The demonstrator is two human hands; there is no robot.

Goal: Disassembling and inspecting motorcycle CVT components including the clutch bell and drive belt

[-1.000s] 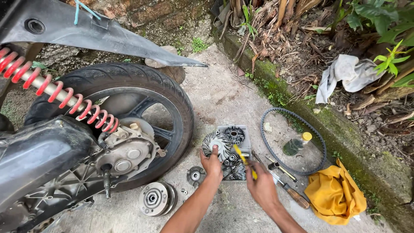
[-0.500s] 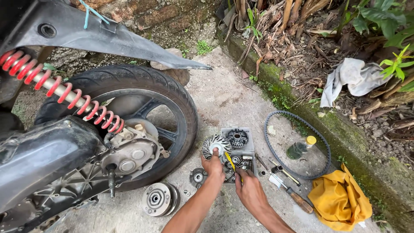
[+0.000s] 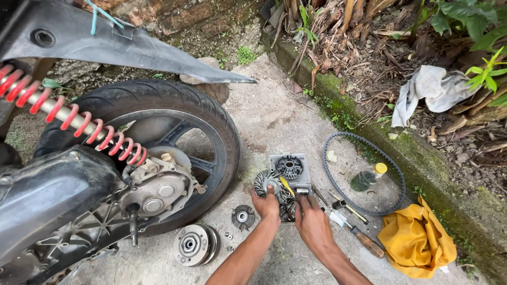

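Observation:
My left hand (image 3: pixel 265 203) grips a finned metal pulley half (image 3: pixel 265 182), tilted upright at the left edge of a grey square tray (image 3: pixel 302 161) on the concrete. My right hand (image 3: pixel 311 221) rests on the tray's near edge and holds a yellow-handled tool (image 3: pixel 287 186) that points up toward the pulley. A dark round ribbed part (image 3: pixel 289 167) lies in the tray's far half. What sits under my hands in the tray's near half is hidden.
A scooter's rear wheel (image 3: pixel 158 148), engine case (image 3: pixel 158 190) and red shock spring (image 3: pixel 79 124) fill the left. A clutch drum (image 3: pixel 191 244) and small round plate (image 3: pixel 243 216) lie near it. A drive belt (image 3: pixel 364 174), small bottle (image 3: pixel 368 178), hand tools (image 3: pixel 351 221) and yellow cloth (image 3: pixel 417 240) lie right.
Both hands drew in closer over the tray. The yellow-handled tool swung from lying right of the tray to pointing at the pulley half, which the left hand keeps holding.

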